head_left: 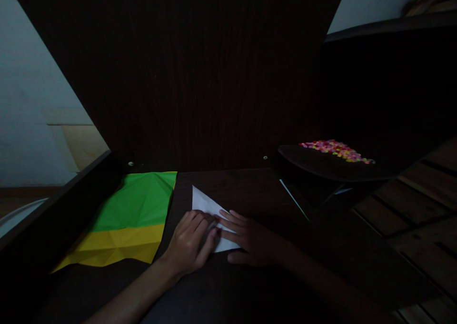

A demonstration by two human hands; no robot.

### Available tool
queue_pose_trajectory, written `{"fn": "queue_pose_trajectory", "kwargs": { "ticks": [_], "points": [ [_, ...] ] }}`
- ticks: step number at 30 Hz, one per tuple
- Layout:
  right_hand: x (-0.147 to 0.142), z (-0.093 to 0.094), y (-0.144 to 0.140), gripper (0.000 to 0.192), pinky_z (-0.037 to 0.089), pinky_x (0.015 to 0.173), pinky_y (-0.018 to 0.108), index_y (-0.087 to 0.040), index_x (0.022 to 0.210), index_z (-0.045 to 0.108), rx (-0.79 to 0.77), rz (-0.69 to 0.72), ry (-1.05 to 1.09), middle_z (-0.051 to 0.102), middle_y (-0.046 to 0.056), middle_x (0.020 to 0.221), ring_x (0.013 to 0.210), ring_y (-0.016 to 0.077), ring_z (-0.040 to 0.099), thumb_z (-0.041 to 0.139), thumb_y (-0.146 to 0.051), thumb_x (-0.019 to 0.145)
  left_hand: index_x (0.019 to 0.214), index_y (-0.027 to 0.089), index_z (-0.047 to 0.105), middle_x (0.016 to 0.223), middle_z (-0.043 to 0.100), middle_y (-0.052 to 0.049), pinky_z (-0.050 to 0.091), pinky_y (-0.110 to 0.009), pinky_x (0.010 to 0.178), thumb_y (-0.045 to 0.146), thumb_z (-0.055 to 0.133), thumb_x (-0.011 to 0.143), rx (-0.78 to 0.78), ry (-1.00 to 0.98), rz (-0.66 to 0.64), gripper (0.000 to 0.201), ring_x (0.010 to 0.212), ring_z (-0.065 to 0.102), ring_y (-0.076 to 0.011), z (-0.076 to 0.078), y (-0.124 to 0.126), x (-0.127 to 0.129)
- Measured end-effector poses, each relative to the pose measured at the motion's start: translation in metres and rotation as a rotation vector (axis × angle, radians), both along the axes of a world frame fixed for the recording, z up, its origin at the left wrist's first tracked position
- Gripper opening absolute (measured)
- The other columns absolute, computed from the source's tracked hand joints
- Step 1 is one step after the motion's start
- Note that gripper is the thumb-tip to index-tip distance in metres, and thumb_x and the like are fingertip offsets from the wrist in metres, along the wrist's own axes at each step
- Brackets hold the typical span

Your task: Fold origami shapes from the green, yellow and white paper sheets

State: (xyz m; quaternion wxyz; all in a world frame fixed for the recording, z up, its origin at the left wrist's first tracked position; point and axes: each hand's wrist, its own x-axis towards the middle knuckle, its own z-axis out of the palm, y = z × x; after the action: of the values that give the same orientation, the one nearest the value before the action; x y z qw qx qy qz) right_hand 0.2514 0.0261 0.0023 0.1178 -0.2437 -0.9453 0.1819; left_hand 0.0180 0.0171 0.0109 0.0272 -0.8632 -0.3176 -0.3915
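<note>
Head view | both hands flat on white triangular paper

Folded paper right of sheets

Dim home craft corner: dark wooden bench with back panel, creased coloured paper sheets, tray of small colourful pieces.

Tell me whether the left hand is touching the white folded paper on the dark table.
Touching. The head view shows the left hand lying flat on the white folded paper triangle, its fingers pressing the sheet beside the right hand.
</note>
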Motion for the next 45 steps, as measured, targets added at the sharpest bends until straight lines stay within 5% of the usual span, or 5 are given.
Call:
{"fn": "queue_pose_trajectory", "kwargs": {
  "ticks": [3,7,14,37,45],
  "points": [
    [-0.004,0.001,-0.006,0.073,0.012,0.121,0.052,-0.018,0.152,0.033,-0.011,0.044,0.032,0.032,0.016,0.156,0.149,0.0303,0.018,0.057,-0.053,0.093,0.129,0.01,0.055,0.13,0.063,-0.017,0.049,-0.044,0.101,0.025,0.043,0.099,-0.155,0.08,0.08,0.036,0.128,0.052,-0.0288,-0.006,0.006,-0.001],
    [-0.005,-0.001,-0.01,0.076,0.01,0.121,0.053,-0.019,0.153,0.031,-0.032,0.061,0.082,0.032,0.015,0.157,0.149,0.0318,0.017,0.059,-0.053,0.091,0.146,0.007,0.039,0.154,0.04,-0.018,0.037,-0.049,0.113,0.035,0.035,0.103,-0.268,0.301,0.124,0.051,0.146,0.029,-0.0304,-0.022,0.012,-0.004],
    [-0.003,0.003,-0.007,0.075,0.004,0.121,0.056,-0.02,0.156,0.021,-0.083,0.085,-0.068,0.022,0.013,0.161,0.151,0.0295,0.005,0.045,-0.059,0.096,0.152,0.009,0.031,0.158,0.031,-0.015,0.028,-0.05,0.118,0.043,0.026,0.104,-0.313,0.523,0.165,0.059,0.148,0.02,-0.0289,-0.029,0.016,-0.011],
    [0.015,0.003,0.004,0.051,0.009,0.12,0.06,-0.033,0.154,0.025,0.108,-0.091,-0.173,0.012,0.001,0.164,0.151,0.03,0.004,0.037,-0.037,0.104,0.15,0.01,0.035,0.155,0.038,-0.016,0.032,-0.055,0.114,0.053,0.033,0.1,-0.253,0.481,0.35,0.066,0.146,0.026,-0.0343,-0.04,0.018,-0.017],
    [0.026,-0.004,0.015,0.055,0.014,0.122,0.054,-0.018,0.152,0.033,0.187,-0.272,-0.15,0.022,0.009,0.162,0.151,0.0272,0.007,0.042,-0.02,0.098,0.152,0.012,0.03,0.157,0.034,-0.015,0.032,-0.054,0.115,0.049,0.034,0.102,-0.255,0.499,0.196,0.063,0.147,0.024,-0.0326,-0.028,0.016,-0.014]
  ]
}}
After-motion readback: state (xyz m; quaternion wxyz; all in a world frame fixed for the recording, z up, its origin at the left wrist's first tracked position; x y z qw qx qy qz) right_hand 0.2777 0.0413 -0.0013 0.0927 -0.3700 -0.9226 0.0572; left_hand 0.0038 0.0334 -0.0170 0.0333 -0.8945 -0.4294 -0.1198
